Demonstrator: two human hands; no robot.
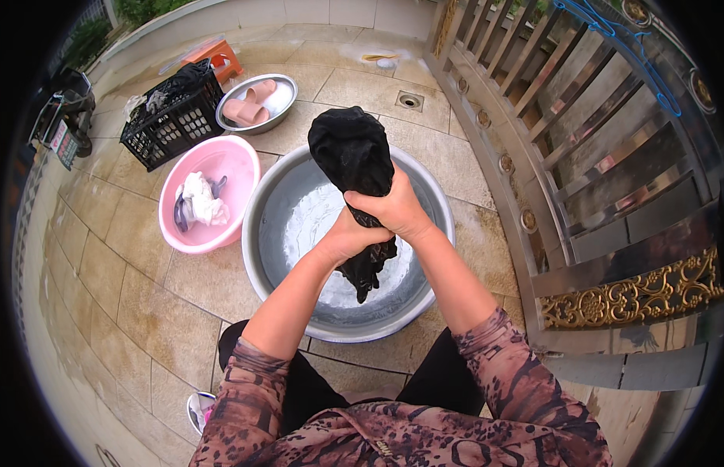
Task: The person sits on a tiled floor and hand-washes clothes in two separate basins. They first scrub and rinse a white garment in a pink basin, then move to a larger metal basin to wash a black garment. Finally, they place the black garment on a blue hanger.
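A wet-looking black cloth garment point(353, 152) is bunched between my two hands over a large grey metal basin point(263, 280) with water in it. My left hand point(356, 233) grips the twisted middle of the cloth, thumb across it. Just above, my right hand point(394, 207) is closed round the cloth below its puffed upper part. The lower end of the garment, partly lacy, hangs beneath my hands above the water. What kind of garment it is, I cannot tell.
Left of the basin stands a pink plastic basin point(169, 233) holding white and grey cloths. Beyond are a small metal basin point(288, 119) with pink slippers point(245, 112), a black plastic crate point(172, 125) and an orange stool point(225, 61). A metal gate point(514, 192) rises at right; a floor drain point(409, 101) lies ahead.
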